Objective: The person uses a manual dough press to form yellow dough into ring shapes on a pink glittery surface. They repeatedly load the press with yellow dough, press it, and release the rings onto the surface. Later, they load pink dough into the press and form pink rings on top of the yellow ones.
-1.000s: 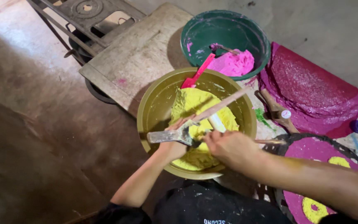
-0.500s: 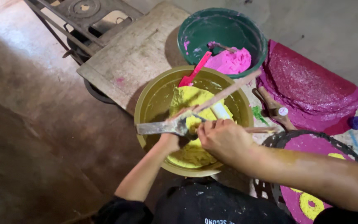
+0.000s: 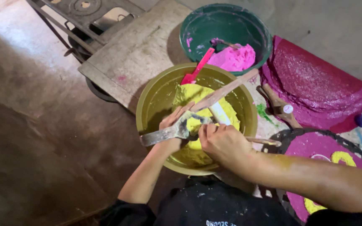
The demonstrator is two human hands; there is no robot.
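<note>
On the bare brown floor (image 3: 34, 125), toward ten o'clock from the person, lies a worn grey board (image 3: 139, 54) with a dark metal frame (image 3: 84, 12) beyond it. At one o'clock sits a green basin (image 3: 227, 25) with a lump of pink paste (image 3: 235, 57) in it, and at two o'clock a glittering magenta slab (image 3: 315, 88) spreads over the ground. At four o'clock is a round magenta disc (image 3: 315, 150) with yellow patches.

Straight ahead at twelve o'clock stands the olive-yellow basin (image 3: 158, 98), and the yellow paste (image 3: 189, 94) is heaped inside it, on its far and right side. A red scraper (image 3: 197, 69) leans on its far rim, and a long wooden stick (image 3: 227, 90) lies across it from centre toward one o'clock.

The left hand (image 3: 170, 125) is closed around a paste-caked trowel (image 3: 164, 133), whose handle end points to nine o'clock. The right hand (image 3: 223, 142) is curled over a white-bladed tool (image 3: 219, 113) and meets the trowel's loaded end; its fingers look pinched against the blade, though the exact grip is partly hidden.

The step in hand looks like wiping paste off one blade with the other. It would go best with both tools kept over the basin so that loosened paste drops back on the heap, the trowel held steady, and the scrape drawn along the blade in one firm stroke away from the fingers.
</note>
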